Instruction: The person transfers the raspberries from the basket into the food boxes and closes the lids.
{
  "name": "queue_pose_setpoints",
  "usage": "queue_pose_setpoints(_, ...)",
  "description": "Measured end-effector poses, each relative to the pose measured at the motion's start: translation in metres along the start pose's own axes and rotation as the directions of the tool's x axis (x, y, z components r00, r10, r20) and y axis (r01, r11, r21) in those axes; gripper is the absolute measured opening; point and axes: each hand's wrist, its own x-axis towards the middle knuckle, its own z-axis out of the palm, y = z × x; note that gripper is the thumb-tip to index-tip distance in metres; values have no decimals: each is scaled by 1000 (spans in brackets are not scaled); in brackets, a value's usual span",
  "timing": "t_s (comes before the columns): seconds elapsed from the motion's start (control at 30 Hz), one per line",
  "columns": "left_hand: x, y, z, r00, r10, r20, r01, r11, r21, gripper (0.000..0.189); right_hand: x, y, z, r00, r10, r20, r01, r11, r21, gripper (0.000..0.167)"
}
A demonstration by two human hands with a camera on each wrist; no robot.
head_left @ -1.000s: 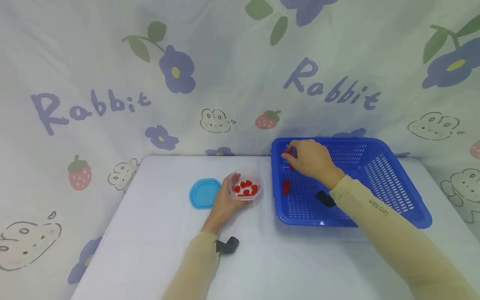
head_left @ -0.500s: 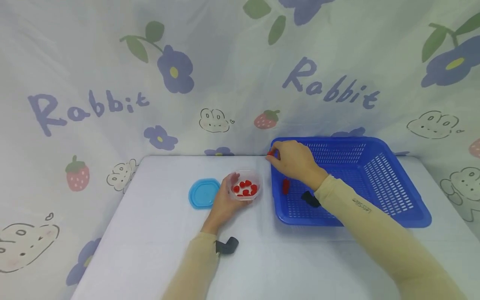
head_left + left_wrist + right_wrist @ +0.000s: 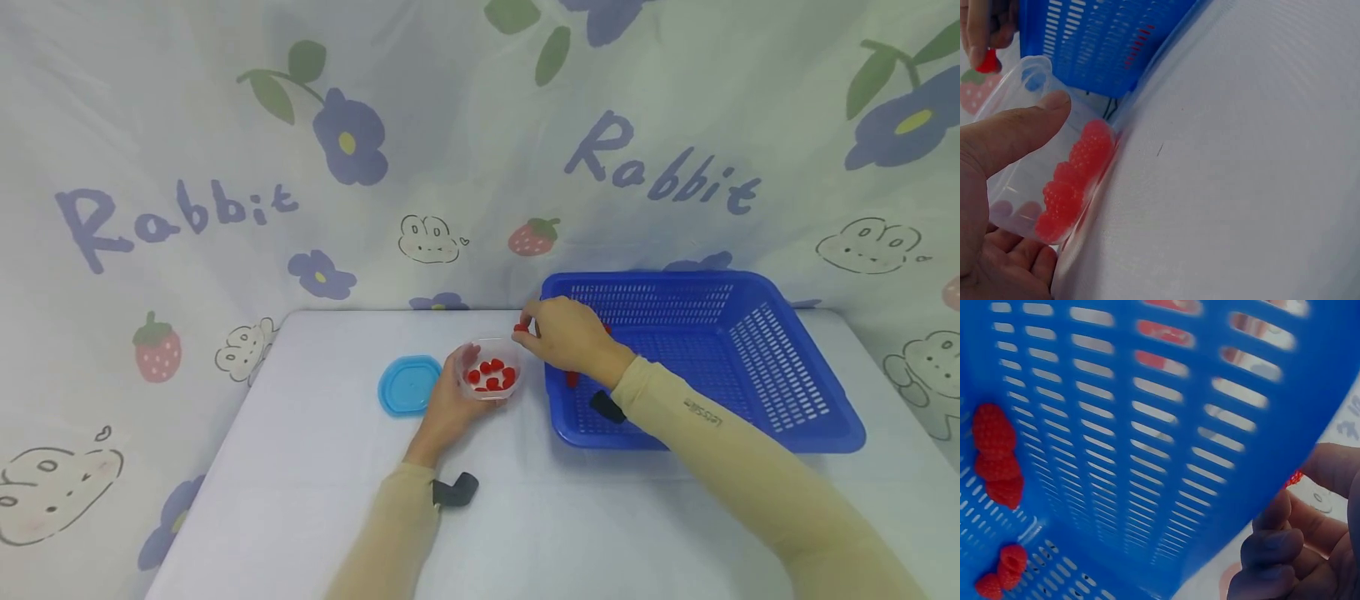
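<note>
In the head view, my left hand [image 3: 450,412] holds a clear plastic tub [image 3: 491,343] from its left side, on the white table. Several red raspberries [image 3: 1066,194] lie in the bottom of the tub, as the left wrist view shows. My right hand [image 3: 567,335] pinches one raspberry [image 3: 521,328] between thumb and fingertips, just above and right of the tub's rim. More raspberries [image 3: 994,434] sit in the blue plastic basket [image 3: 712,367], and the right forearm partly covers them in the head view.
To the left of the tub lies a light blue lid [image 3: 408,386] on the white table [image 3: 315,467]. The basket's slotted wall [image 3: 1160,456] stands close to the tub on its right. A printed curtain [image 3: 465,150] hangs behind the table.
My right hand has moved left with the raspberry, from inside the basket over its left rim to beside the tub. The left hand and tub have stayed put.
</note>
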Motion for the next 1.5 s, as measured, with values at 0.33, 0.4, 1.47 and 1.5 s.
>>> queue_pose_setpoints(0.33,-1,1,-1,1000,16,4,-16,1000,3,97,5,-5,12,997,-71,38,74,994,-80,28)
queue_pose_setpoints(0.4,-1,2,-2,1000,25,7,-25,1000,-5,96,6,-7,13,995,-79,59,84,994,-76,28)
queue_pose_setpoints(1.47,-1,4,-3,999,32,24,-31,998,-45,97,19,-11,24,970,-103,221,146,972,-187,29)
queue_pose_setpoints(1.5,-1,4,-3,999,29,24,-28,999,-46,96,19,-12,24,970,-104,221,147,971,-189,28)
